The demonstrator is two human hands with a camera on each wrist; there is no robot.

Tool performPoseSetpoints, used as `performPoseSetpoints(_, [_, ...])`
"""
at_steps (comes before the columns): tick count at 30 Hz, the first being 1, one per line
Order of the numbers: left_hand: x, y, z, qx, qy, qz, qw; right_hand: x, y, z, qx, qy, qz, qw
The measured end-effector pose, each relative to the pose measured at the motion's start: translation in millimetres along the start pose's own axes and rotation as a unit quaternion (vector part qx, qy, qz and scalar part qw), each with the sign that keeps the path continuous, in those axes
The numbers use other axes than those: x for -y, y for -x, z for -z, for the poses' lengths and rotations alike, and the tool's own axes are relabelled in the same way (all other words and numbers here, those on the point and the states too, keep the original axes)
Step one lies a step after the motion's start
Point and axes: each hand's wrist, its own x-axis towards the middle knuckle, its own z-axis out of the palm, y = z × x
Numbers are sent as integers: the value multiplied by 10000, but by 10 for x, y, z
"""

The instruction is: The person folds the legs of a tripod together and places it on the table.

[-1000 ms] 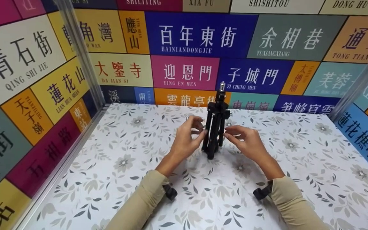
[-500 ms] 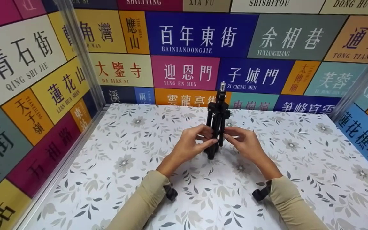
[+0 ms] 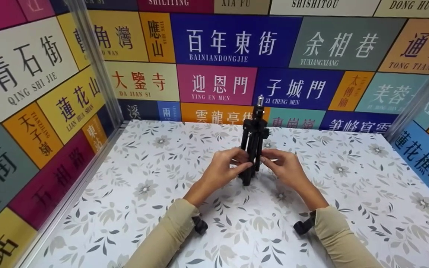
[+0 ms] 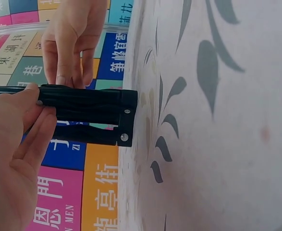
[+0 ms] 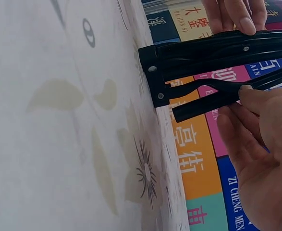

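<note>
A small black light stand [image 3: 255, 126] stands upright with its legs folded together, a silver stud at its top. My left hand [image 3: 220, 169] holds a leg from the left, thumb on the near side and fingers behind. From the right, my right hand [image 3: 288, 165] pinches a thin leg between thumb and fingers. The right wrist view shows that leg [image 5: 198, 107] slanting slightly away from the rest, its free end loose beside the riveted foot bracket [image 5: 155, 79]. In the left wrist view, the stand's foot [image 4: 126, 115] is close to the tabletop.
A white cloth with grey flowers and leaves [image 3: 147, 190] covers the table. Coloured panels with printed place names [image 3: 233, 41] rise behind and at both sides. Clear corner strips [image 3: 91, 56] join the panels. Black camera mounts [image 3: 199, 225] sit at both wrists.
My left hand has shifted right and slightly down, going from the stand's left side to a hold across its front legs. The right hand stays in nearly the same place.
</note>
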Motion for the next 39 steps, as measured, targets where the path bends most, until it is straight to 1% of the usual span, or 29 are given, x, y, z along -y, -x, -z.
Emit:
performPoseSetpoints(8, [-33, -6, 6, 8, -9, 13, 10000, -7, 4, -16, 49, -2, -51, 10000])
performPoseSetpoints(15, [-36, -7, 3, 4, 1, 2, 10000, 17, 7, -27, 101, -79, -229, 9997])
performPoseSetpoints(25, [-24, -5, -9, 5, 76, 26, 10000, 36, 5, -42, 161, -47, -260, 9995])
performPoseSetpoints(39, [-32, -9, -10, 19, 62, 93, 9999, 42, 13, -42, 226, -6, -272, 9994])
